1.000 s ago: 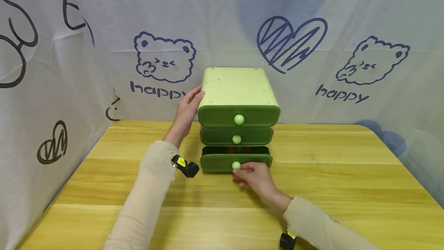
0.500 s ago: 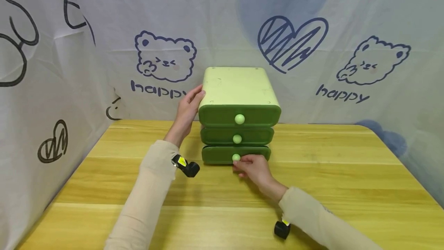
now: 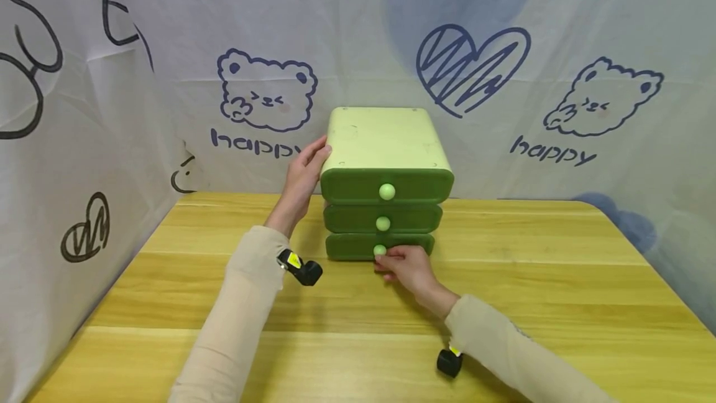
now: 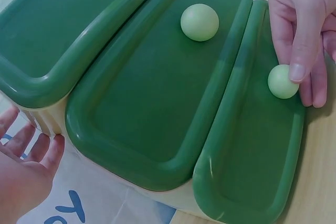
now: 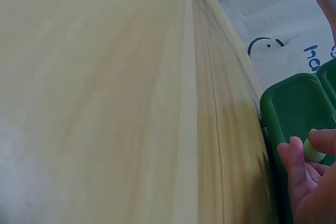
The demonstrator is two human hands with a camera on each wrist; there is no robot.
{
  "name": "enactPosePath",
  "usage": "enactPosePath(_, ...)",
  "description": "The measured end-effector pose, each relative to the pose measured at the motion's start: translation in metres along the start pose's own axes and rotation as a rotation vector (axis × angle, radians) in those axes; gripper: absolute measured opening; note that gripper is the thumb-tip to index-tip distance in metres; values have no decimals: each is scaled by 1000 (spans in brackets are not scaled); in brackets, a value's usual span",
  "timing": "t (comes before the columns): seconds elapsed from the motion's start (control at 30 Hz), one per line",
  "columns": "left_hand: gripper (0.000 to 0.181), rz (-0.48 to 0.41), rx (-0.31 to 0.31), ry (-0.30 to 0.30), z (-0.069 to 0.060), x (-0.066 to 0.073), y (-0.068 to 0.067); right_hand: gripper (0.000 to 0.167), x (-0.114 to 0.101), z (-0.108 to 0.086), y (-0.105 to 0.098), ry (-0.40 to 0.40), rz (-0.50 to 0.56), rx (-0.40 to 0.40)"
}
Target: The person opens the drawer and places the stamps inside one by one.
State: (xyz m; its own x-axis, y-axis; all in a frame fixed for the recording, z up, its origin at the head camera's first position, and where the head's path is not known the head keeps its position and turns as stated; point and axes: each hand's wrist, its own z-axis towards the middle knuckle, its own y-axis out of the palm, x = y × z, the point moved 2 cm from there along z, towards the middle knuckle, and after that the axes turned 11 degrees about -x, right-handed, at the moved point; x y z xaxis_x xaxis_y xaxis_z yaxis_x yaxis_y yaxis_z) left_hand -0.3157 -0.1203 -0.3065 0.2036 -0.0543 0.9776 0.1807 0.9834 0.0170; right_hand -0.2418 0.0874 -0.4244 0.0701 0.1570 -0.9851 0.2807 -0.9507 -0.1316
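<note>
A small cabinet [image 3: 386,138] with a pale yellow-green body and three dark green drawers stands on the table. Each drawer front carries a round light green knob. My left hand [image 3: 300,176] rests against the cabinet's left side near the top, its fingers extended along the wall in the left wrist view. Down at the bottom drawer [image 3: 348,247], my right hand [image 3: 411,272] pinches the knob [image 4: 282,81], thumb on one side and fingers beyond it. This drawer's front lies against the body, about in line with the middle drawer [image 4: 152,87]. The drawers' insides are hidden.
The cabinet stands on a wooden table [image 3: 548,303], near its back edge. Behind and at the left hangs a white cloth [image 3: 369,30] printed with bears, hearts and lettering. A black wrist camera [image 3: 306,271] sticks out from the left sleeve.
The bottom drawer, partly open a second ago with something reddish inside, has slid back into the cabinet. My right hand moved forward with its knob; the left hand stayed in place.
</note>
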Motion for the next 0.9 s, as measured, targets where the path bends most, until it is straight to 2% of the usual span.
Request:
enactPosePath(0.57, 49, 15, 12, 8, 1, 0, -2, 17, -2, 2, 0, 5, 58, -53)
enactPosePath(0.73, 52, 80, 7, 5, -2, -3, -1, 20, 0, 0, -3, 75, 99, -82)
enactPosePath(0.83, 55, 129, 9, -11, -4, -6, -1, 23, 2, -6, -7, 117, 116, -128)
enactPosePath(0.9, 57, 159, 24, -30, -6, -8, -1, 26, 2, -11, -12, 116, 95, -176)
